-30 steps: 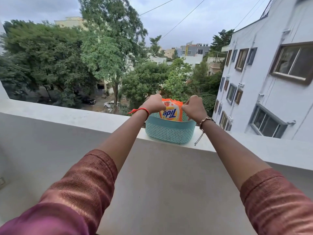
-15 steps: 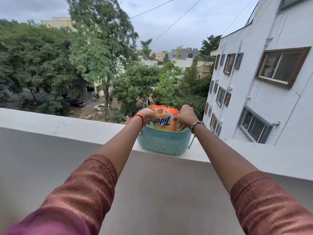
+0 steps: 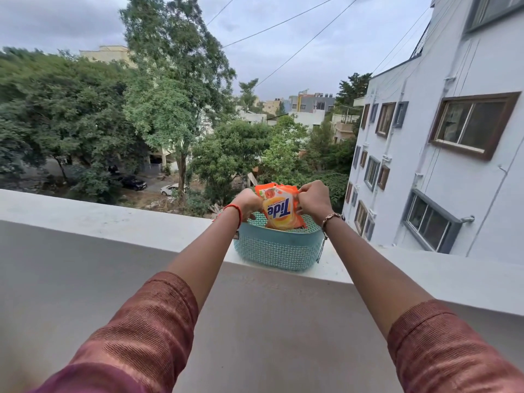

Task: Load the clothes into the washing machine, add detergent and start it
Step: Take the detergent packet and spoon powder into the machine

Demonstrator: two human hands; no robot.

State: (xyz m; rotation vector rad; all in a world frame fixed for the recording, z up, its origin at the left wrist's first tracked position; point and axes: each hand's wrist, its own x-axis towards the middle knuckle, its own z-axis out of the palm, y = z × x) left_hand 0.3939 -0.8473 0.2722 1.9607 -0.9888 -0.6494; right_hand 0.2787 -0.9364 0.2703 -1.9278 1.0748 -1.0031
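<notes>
We see a glossy orange detergent packet (image 3: 279, 207), a soft plastic pouch with the blue word "Tide" printed upside down. Its long axis stands nearly upright, a little tilted. Its lower end sits inside a teal basket (image 3: 276, 251) of perforated plastic with rounded corners, which rests on the smooth white parapet ledge (image 3: 113, 219). Our left hand (image 3: 248, 204) and right hand (image 3: 313, 198) are clenched on the packet's two sides.

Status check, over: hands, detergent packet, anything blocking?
Left hand and right hand both gripping the Tide packet. Packet upright, half out of the teal basket on the ledge. Nothing blocking.
</notes>
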